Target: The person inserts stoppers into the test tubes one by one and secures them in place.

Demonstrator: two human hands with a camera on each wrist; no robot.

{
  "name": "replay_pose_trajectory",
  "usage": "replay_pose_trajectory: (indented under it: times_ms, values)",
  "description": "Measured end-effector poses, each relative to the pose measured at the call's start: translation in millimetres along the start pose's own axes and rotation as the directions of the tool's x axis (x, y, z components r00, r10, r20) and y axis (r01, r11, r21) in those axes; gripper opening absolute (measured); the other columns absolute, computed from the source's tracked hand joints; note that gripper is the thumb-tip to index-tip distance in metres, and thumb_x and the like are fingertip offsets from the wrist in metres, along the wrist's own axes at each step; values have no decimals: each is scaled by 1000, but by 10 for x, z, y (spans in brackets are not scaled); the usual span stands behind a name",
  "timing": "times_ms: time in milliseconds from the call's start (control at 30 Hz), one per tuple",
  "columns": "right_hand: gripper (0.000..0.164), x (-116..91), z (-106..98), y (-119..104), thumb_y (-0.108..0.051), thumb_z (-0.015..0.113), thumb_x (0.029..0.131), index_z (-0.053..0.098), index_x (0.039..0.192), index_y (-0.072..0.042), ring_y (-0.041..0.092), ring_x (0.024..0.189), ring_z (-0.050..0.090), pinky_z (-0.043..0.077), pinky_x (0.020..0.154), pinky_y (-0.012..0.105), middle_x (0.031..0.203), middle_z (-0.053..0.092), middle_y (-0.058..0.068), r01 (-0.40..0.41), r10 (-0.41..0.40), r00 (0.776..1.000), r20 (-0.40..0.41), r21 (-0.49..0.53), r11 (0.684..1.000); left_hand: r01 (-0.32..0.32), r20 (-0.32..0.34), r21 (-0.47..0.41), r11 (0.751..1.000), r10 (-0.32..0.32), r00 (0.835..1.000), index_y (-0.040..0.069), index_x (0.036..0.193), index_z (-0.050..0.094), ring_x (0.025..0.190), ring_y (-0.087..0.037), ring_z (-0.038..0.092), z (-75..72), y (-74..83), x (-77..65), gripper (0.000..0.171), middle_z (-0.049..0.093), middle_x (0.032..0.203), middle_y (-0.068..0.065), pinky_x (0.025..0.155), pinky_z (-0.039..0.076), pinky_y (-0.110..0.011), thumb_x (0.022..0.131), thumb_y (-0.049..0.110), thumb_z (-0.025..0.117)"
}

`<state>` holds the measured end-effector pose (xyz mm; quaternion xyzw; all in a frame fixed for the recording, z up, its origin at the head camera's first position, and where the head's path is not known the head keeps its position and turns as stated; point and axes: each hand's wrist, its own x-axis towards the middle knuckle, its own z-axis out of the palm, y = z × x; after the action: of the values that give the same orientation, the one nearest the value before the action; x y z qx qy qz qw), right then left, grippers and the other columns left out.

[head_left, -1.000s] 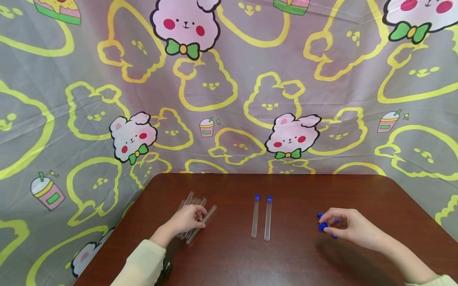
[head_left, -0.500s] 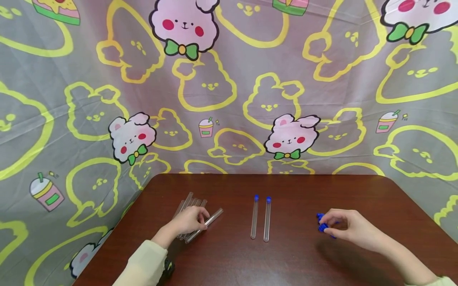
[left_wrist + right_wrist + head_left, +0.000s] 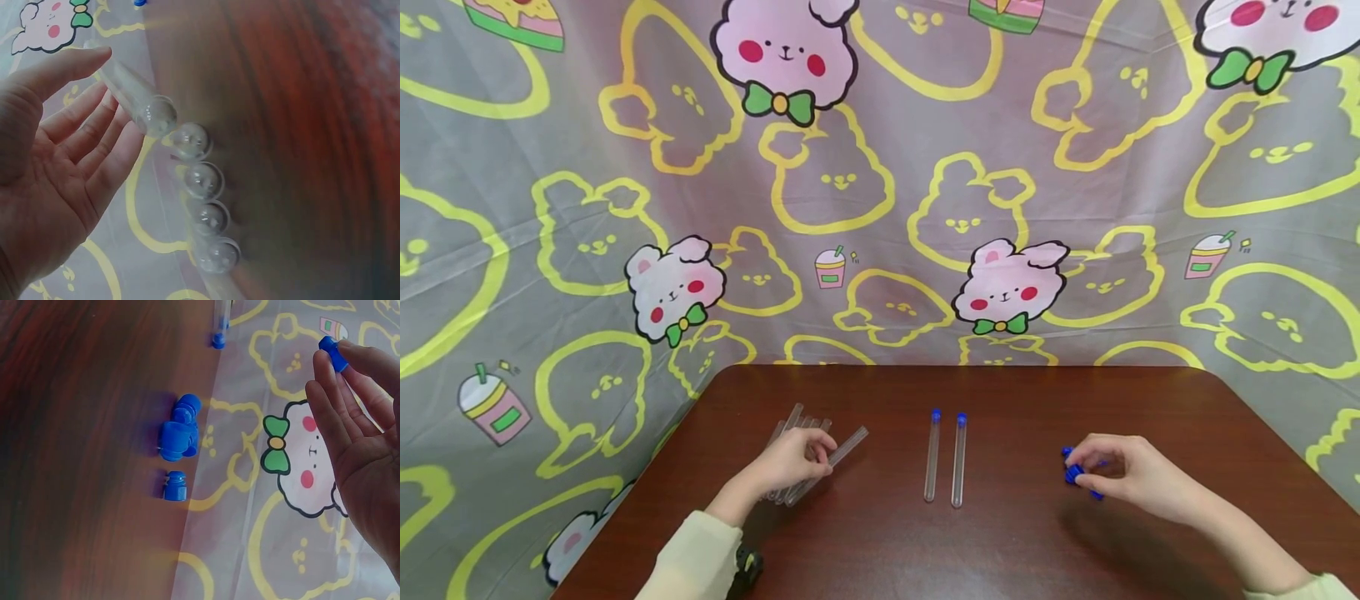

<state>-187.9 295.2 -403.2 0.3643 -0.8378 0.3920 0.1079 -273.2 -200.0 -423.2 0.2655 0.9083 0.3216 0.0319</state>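
Observation:
My left hand (image 3: 793,458) pinches a clear test tube (image 3: 140,100) between thumb and fingers, at the right side of a group of uncapped tubes (image 3: 203,181). In the left wrist view the held tube's rounded end lies nearest the camera, above the row of other rounded ends. At the right, my right hand (image 3: 1131,475) pinches a blue cap (image 3: 334,355) between thumb and fingertips, held up away from the table. Several loose blue caps (image 3: 177,439) lie on the table below that hand, one cap (image 3: 175,486) apart from the cluster.
Two test tubes with blue caps, a left one (image 3: 932,458) and a right one (image 3: 959,462), lie side by side mid-table. The dark brown table (image 3: 880,550) meets a patterned cloth (image 3: 880,200) at its back edge.
The held test tube has turned and shifted slightly, its open end swinging out to the right of the group. The right hand keeps its grip on the blue cap, almost still.

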Motion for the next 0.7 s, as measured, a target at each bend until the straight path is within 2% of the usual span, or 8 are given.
replay_pose_trajectory:
  times_ms: [167, 300, 500, 567, 700]
  values:
    - [27, 26, -24, -39, 0, 75, 82, 67, 101, -17, 10, 76, 64, 50, 65, 23, 86, 68, -5, -20, 20, 1000, 11, 2, 1000, -20, -17, -8, 1000, 20, 1000, 4, 101, 67, 66, -12, 55, -38, 67, -14, 22, 59, 76, 5, 59, 47, -26, 81, 5, 77]
    - [27, 61, -42, -83, 0, 74, 83, 66, 102, -18, 13, 70, 65, 52, 60, 27, 83, 69, -4, -44, 43, 999, 33, 44, 998, -32, -28, -30, 999, 32, 999, 3, 101, 70, 68, -13, 55, -65, 133, -25, 20, 59, 78, 4, 60, 48, -26, 82, 5, 77]
    - [20, 114, -70, -131, 1, 70, 86, 64, 103, -9, 15, 61, 66, 53, 51, 35, 83, 71, -2, -88, 77, 994, 83, 138, 987, -79, -72, -21, 997, 77, 994, 6, 97, 73, 71, -11, 57, -75, 217, -18, 16, 60, 79, 6, 61, 49, -25, 82, 5, 76]
    - [20, 137, -79, -144, 0, 71, 86, 64, 103, -9, 14, 63, 67, 54, 53, 35, 83, 71, -2, -89, 78, 993, 89, 128, 988, -106, -78, -19, 994, 105, 991, 7, 97, 72, 72, -10, 57, -75, 237, -15, 16, 60, 80, 7, 62, 49, -25, 82, 4, 76]
    - [23, 196, -102, -177, -3, 74, 84, 66, 104, -13, 11, 71, 68, 54, 64, 28, 86, 70, -7, -70, 67, 995, 73, 41, 997, -133, -66, -51, 990, 129, 989, 8, 99, 71, 74, -10, 58, -74, 292, -7, 16, 62, 81, 7, 63, 49, -26, 84, 5, 75]
